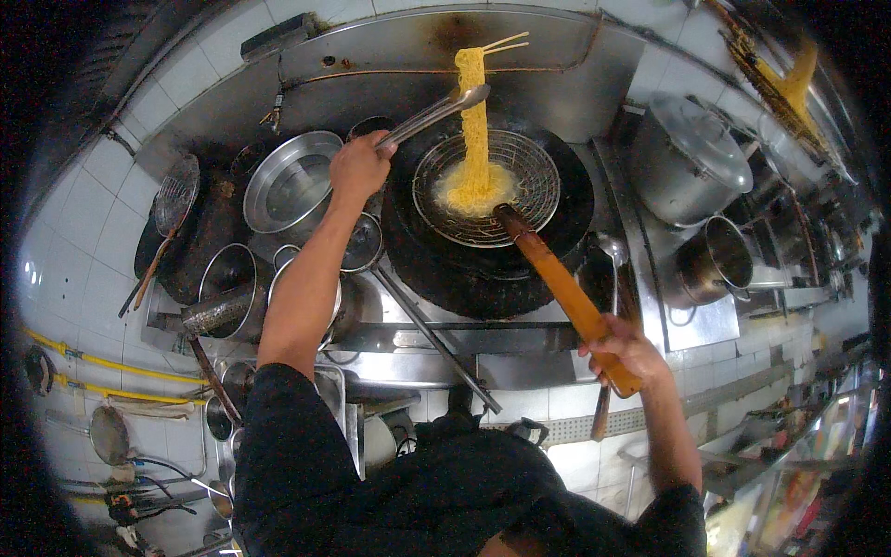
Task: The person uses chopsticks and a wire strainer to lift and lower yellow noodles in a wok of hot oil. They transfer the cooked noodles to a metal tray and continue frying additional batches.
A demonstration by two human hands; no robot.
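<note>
My left hand (360, 167) grips metal tongs (431, 115), whose tips lie against a tall hanging column of yellow noodles (475, 132). A pair of chopsticks (507, 43) sticks out from the top of the noodles. The lower noodles spread over a round wire strainer (539, 170) with pale foam around them, in a large black wok (578, 181). My right hand (623, 355) holds the wide wooden handle (564, 278) that runs to the strainer's near rim.
Left of the wok stand a round metal pan (296, 184), several pots and a ladle (358, 244) with a long handle. A wire skimmer (177, 195) leans further left. On the right are a large lidded pot (689, 160), a smaller pot (717, 261) and a metal spoon (614, 247).
</note>
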